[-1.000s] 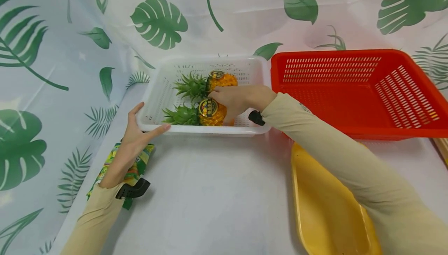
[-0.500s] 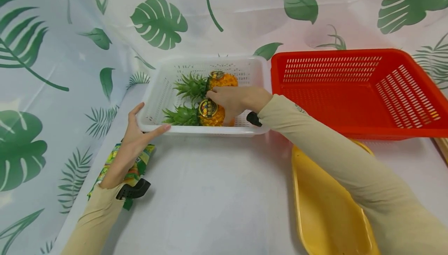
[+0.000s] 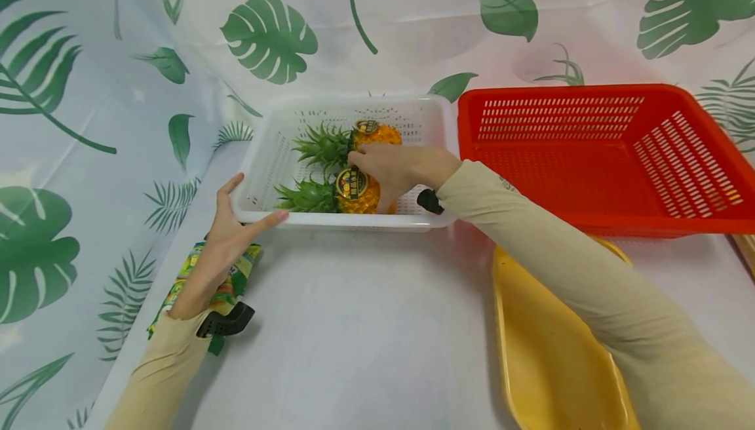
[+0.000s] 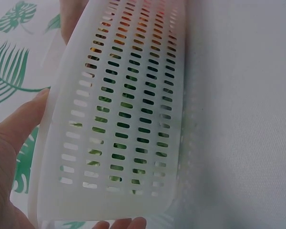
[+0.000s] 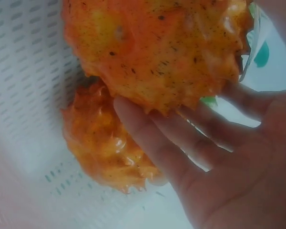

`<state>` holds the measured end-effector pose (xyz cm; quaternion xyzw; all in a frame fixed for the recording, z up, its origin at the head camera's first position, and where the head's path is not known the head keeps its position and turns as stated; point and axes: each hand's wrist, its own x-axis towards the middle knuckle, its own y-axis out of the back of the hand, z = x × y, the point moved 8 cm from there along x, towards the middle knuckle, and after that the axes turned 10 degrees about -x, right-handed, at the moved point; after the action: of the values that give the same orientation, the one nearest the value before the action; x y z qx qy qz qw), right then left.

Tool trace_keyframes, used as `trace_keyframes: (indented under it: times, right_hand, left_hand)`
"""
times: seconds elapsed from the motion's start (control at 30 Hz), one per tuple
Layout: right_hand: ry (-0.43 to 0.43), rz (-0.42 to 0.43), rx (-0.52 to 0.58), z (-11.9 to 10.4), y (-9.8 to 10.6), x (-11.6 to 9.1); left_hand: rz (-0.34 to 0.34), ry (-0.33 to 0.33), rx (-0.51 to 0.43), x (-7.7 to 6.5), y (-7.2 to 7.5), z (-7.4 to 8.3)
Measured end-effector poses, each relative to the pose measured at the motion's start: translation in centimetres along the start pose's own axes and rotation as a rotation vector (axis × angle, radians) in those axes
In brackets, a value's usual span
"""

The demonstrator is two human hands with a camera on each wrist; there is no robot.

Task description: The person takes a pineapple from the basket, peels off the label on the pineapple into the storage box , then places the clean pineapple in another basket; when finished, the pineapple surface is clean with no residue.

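Two orange toy-looking pineapples with green leafy crowns lie side by side in a white slotted basket (image 3: 354, 220), crowns to the left. My right hand (image 3: 398, 164) grips the front pineapple (image 3: 358, 194) by its body, below a round black-and-gold label. In the right wrist view its fingers (image 5: 152, 138) reach around that fruit, between it and the rear pineapple (image 5: 105, 138). The rear one's body is partly behind my hand in the head view. At the basket's front left corner my left hand (image 3: 230, 240) holds the rim, thumb along the front and fingers around the left end.
A large red slotted basket (image 3: 590, 223) stands right beside the white one. In front of it lies a yellow tray (image 3: 548, 351), partly under my right forearm. A green-and-yellow printed packet (image 3: 238, 273) lies beneath my left wrist. A leaf-patterned cloth (image 3: 401, 23) hangs behind.
Almost nothing differs. My right hand and forearm have shifted very slightly left since a second ago, still on the front pineapple. The left hand stays on the basket corner.
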<state>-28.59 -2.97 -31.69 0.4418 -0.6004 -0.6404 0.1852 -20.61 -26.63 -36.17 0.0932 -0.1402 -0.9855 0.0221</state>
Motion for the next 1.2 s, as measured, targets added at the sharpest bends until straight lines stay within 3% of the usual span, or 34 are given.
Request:
trace_keyframes:
  times: [0.57,0.97,1.2]
  right_hand:
    - [0.035,0.102,-0.002,-0.1,1.7,-1.2]
    - [0.019,0.149,-0.012,0.3,5.1,-5.0]
    - [-0.003,0.221,-0.001,0.7,7.3,-8.5]
  left_hand:
    - [0.009,0.006,0.004,-0.1,0.2,-0.1]
    - [0.007,0.002,0.014,-0.3,-0.1,0.1]
    - [0.015,0.010,0.030,-0.3,-0.1,0.2]
